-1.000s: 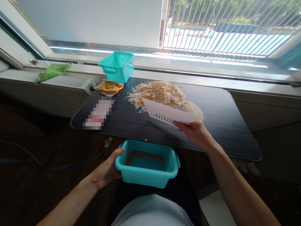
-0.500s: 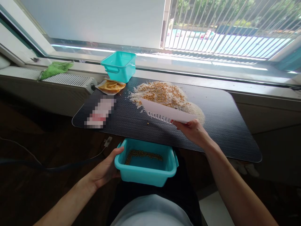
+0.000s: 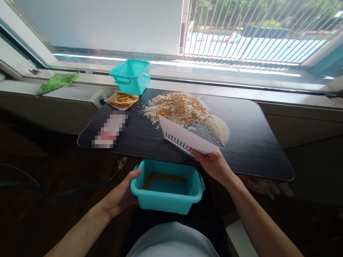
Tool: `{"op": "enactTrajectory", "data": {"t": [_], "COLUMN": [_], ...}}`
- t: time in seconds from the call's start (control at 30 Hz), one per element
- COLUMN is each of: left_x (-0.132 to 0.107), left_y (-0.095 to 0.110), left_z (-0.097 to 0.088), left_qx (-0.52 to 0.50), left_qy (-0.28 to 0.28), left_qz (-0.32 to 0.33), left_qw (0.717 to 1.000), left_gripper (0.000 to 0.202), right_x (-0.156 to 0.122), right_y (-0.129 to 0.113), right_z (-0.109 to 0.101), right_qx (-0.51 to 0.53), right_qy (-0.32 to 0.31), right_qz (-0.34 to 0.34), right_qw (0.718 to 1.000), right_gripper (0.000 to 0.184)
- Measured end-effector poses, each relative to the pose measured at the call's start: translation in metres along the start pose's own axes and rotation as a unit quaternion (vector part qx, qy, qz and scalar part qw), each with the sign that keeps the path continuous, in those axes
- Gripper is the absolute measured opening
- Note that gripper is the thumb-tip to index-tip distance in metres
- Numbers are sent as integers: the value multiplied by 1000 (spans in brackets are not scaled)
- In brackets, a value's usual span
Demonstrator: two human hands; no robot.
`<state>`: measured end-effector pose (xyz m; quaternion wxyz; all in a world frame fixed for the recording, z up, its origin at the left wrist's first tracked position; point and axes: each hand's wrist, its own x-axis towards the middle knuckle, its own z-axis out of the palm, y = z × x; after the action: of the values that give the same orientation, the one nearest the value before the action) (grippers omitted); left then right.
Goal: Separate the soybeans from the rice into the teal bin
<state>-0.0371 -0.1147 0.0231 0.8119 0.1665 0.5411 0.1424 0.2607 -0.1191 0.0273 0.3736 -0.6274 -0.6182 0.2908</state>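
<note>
My left hand (image 3: pixel 122 194) grips the left end of a turquoise plastic bin (image 3: pixel 167 203), thumb over the rim, holding it below the table's front edge. Inside the bin lies a thin row of yellowish beans (image 3: pixel 163 176) along the far side. In my right hand (image 3: pixel 213 162) is a white slotted scoop (image 3: pixel 184 137), tilted, with slots along its lower left edge. What the scoop carries, if anything, cannot be made out. Just beyond it spreads a pile of white rice grains (image 3: pixel 218 128) mixed with golden beans (image 3: pixel 182 107).
On the dark table (image 3: pixel 246 135), a second turquoise bin (image 3: pixel 132 76) stands at the back left beside a folded yellow cloth (image 3: pixel 123 100) on white paper. A blurred-out item (image 3: pixel 111 128) lies front left. A green cloth (image 3: pixel 59 82) rests on the radiator (image 3: pixel 77 92) near the window.
My right hand has drawn the scoop back from the pile toward me, uncovering more rice and beans. The left hand keeps the bin in nearly the same place.
</note>
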Motion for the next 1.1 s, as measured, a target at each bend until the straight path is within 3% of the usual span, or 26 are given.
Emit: {"op": "enactTrajectory", "data": {"t": [0.17,0.37,0.47,1.1], "left_x": [2,2,3,3], "left_y": [-2,0,1,1], "left_z": [8,14,16,22], "left_qx": [-1,1,4,7], "left_qy": [-25,-22,-17,-14], "left_qz": [-3,-7,-10,-19], "left_qw": [1000,1000,1000,1000], "left_gripper": [68,69,69,66], "right_x": [3,-2,-1,6], "right_y": [14,29,34,32], "right_z": [-4,-39,-53,-60], "right_qx": [-29,-82,-83,-64], "right_qy": [88,187,214,156], "right_qz": [66,144,150,153], "right_qw": [993,968,962,974], "right_gripper": [32,35,31,39]}}
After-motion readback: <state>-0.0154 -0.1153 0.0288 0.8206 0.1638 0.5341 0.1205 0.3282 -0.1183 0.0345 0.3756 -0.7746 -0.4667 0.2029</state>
